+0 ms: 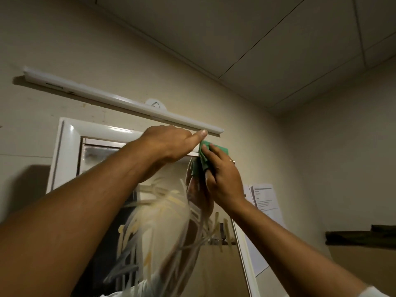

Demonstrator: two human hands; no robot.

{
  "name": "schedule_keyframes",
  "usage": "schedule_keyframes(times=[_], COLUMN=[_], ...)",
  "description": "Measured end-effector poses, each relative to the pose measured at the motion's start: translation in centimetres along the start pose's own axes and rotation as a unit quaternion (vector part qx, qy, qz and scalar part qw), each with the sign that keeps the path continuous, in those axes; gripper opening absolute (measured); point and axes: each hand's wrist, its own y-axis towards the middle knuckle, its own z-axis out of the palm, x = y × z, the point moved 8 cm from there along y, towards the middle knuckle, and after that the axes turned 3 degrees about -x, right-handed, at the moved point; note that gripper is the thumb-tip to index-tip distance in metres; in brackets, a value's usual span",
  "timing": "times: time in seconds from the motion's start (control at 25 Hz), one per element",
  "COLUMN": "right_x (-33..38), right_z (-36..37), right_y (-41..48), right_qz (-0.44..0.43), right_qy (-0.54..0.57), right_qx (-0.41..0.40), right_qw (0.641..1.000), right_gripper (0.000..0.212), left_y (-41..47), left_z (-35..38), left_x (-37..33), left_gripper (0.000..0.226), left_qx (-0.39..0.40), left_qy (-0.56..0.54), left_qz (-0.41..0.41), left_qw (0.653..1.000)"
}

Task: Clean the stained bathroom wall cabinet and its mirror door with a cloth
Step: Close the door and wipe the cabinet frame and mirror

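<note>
A white-framed wall cabinet (70,133) hangs on the beige wall, its mirror door (100,155) smeared and showing a blurred reflection. My left hand (171,144) rests over the top of the frame, forefinger stretched to the right, holding nothing that I can see. My right hand (222,179) presses a folded green cloth (203,159) against the cabinet's upper right corner, fingers spread on the cloth. My arms hide much of the mirror.
A long white light bar (120,99) is fixed just above the cabinet, close over my left hand. Printed paper sheets (265,200) hang on the wall to the right. A dark shelf (360,236) juts out at the far right. The ceiling is near.
</note>
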Motion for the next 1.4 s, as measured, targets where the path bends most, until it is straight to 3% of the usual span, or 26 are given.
schedule_keyframes(times=[0.12,0.28,0.4,0.56,0.72,0.84,1.0,1.08,1.2,1.28,1.4], right_x=[-1.8,-3.7,-4.2,-4.6,-5.0,-3.7,-5.0,-5.4,-6.2,-5.6,-5.0], right_z=[0.3,0.4,-0.4,-1.7,-0.7,0.5,-0.6,-1.4,-1.4,-1.1,-1.4], right_y=[2.9,5.9,1.5,-8.4,-3.2,1.1,-9.4,-14.1,-11.9,-7.2,-1.6], right_qz=[0.005,0.079,0.107,0.115,0.188,0.152,0.113,0.147,0.209,0.194,0.192], right_qy=[-0.057,-0.038,-0.053,-0.134,0.035,0.060,0.102,0.156,0.152,0.116,0.164], right_qx=[0.017,0.011,0.017,0.104,0.063,0.052,0.102,0.104,0.034,-0.001,-0.039], right_qw=[0.998,0.996,0.993,0.979,0.980,0.985,0.983,0.971,0.966,0.974,0.967], right_gripper=[0.064,0.050,0.051,0.058,0.035,0.060,0.066,0.068,0.050,0.040,0.029], left_y=[1.4,2.0,1.7,1.0,1.2,1.6,1.8,1.6,1.5,1.4,1.6], left_z=[0.8,1.4,1.9,2.6,3.3,3.8,4.1,4.4,4.4,4.4,4.3], left_x=[-0.6,-0.8,-0.5,-1.8,-1.8,-1.7,-1.7,-1.8,-1.8,-1.9,-1.9], left_gripper=[0.076,0.078,0.083,0.054,0.053,0.059,0.066,0.068,0.069,0.069,0.068], left_qx=[-0.015,-0.021,-0.038,-0.052,-0.047,-0.057,-0.052,-0.048,-0.049,-0.050,-0.054], left_qy=[0.012,0.025,0.053,0.127,0.165,0.180,0.196,0.191,0.188,0.187,0.184], left_qz=[0.011,0.021,0.042,0.110,0.120,0.122,0.117,0.112,0.103,0.105,0.104], left_qw=[1.000,0.999,0.997,0.984,0.978,0.974,0.972,0.974,0.975,0.976,0.976])
